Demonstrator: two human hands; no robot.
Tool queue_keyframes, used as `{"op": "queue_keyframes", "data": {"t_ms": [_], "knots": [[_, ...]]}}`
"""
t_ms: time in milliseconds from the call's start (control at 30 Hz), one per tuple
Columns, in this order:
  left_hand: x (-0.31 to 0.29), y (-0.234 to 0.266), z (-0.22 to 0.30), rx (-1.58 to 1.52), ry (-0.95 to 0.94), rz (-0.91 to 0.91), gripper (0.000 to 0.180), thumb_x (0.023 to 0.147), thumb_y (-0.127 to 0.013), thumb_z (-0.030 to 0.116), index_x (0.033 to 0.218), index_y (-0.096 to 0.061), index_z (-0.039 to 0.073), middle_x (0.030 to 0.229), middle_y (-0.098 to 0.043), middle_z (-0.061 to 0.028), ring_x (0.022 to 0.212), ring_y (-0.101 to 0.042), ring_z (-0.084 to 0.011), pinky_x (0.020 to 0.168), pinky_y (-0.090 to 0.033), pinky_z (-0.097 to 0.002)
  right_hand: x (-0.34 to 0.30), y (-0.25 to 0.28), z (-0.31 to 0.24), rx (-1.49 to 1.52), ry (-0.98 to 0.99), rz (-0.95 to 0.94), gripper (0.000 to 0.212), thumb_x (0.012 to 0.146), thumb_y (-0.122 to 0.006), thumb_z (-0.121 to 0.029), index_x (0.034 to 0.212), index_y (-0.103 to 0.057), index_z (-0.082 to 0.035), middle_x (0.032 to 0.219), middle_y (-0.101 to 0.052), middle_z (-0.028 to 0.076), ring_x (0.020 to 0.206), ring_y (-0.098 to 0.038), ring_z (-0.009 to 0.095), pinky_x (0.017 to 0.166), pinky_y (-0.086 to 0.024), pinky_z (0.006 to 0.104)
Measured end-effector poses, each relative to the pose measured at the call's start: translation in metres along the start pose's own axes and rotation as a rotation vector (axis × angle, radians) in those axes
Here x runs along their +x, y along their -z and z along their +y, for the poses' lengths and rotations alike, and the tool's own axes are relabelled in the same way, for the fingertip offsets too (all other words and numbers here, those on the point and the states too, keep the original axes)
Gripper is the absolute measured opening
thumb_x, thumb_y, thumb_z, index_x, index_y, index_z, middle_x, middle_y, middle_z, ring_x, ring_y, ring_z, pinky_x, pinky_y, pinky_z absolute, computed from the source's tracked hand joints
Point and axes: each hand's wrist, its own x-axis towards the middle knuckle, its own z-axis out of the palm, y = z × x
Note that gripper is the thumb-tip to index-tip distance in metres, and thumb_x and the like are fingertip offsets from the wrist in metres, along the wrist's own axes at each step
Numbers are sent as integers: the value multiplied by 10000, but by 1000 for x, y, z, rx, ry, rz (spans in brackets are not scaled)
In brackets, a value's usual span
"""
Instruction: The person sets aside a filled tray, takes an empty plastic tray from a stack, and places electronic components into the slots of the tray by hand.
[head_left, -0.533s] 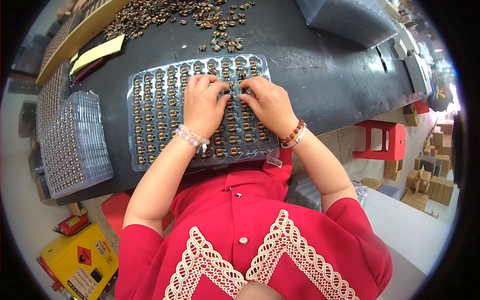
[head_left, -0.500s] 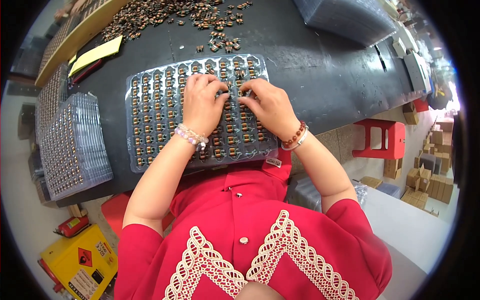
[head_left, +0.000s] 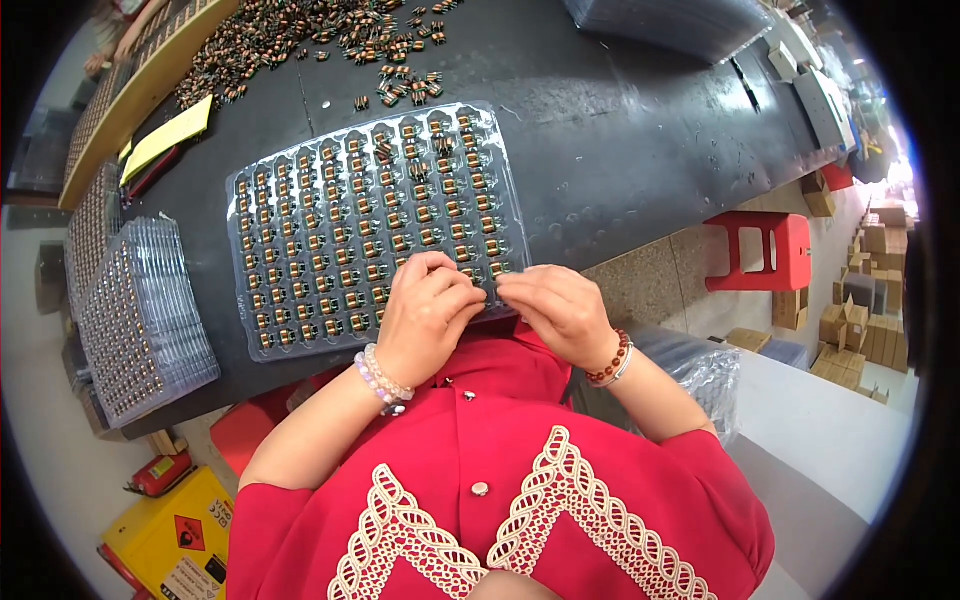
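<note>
A clear plastic tray [head_left: 236, 290] lies on the dark table, its pockets filled with rows of small copper-wound coils [head_left: 390, 196]. At its near right corner, my left hand [head_left: 430, 312] is closed, with thumb and forefinger pinched over the last pockets. My right hand [head_left: 562, 315] faces it just past the tray's right edge, its fingertips pressed together too. The two sets of fingertips almost meet. Whatever they pinch is hidden or too small to make out. Two coils near the tray's far side, one a coil [head_left: 443, 146], sit turned differently from their neighbours.
A heap of loose coils [head_left: 290, 45] spreads over the far table, with several strays near the tray. Stacked filled trays [head_left: 150, 320] stand at left, near a yellow card [head_left: 170, 140]. Stacked empty trays [head_left: 670, 25] are far right. A red stool [head_left: 760, 252] stands beyond the table.
Both hands have moved from the tray's upper middle toward me, to its near right corner. My view has shifted slightly, so the tray appears further left.
</note>
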Motion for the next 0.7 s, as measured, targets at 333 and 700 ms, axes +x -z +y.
{"op": "queue_keyframes", "data": {"t_ms": [333,700], "knots": [[8,3,1,246,-216,-22,112,700,-671,72,799,-629,41,937,-571,-72,1031,-536,-287,892,-441,-431,-10,9,18,-73,207,-149,230,760,-620,-21,985,-669,-33,1074,-676,78,1035,-639,255,888,-524,392],[22,15,-10,147,-156,-29,62,739,-682,80,783,-647,53,931,-590,-81,1003,-549,-289,870,-454,-421,-9,19,17,-123,252,-240,301,776,-599,-55,1072,-653,-39,1161,-642,92,1107,-608,247,904,-515,380]]}}
